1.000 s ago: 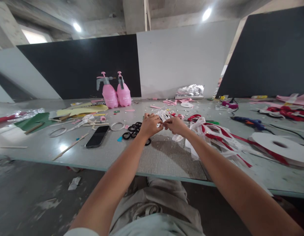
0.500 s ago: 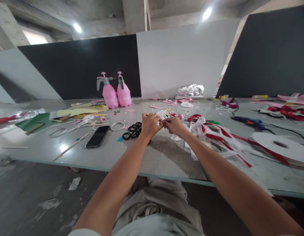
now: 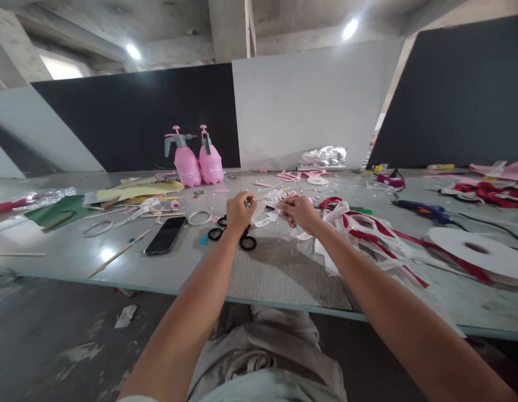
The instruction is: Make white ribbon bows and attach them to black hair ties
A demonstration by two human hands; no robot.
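Grey table (image 3: 279, 268) under white ribbon (image 3: 265, 216), black walls (image 3: 133, 117)

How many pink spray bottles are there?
2. The left pink spray bottle and right pink spray bottle stand side by side at the back of the table; none seems hidden.

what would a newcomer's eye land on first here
The left hand and right hand meet over the middle of the grey table, pinching a white ribbon strip between them. Behind them, two pink spray bottles stand upright at the far edge, bright against the dark panel. To the right sprawls a tangle of red and white ribbon, with a big white roll lying flat beyond it.
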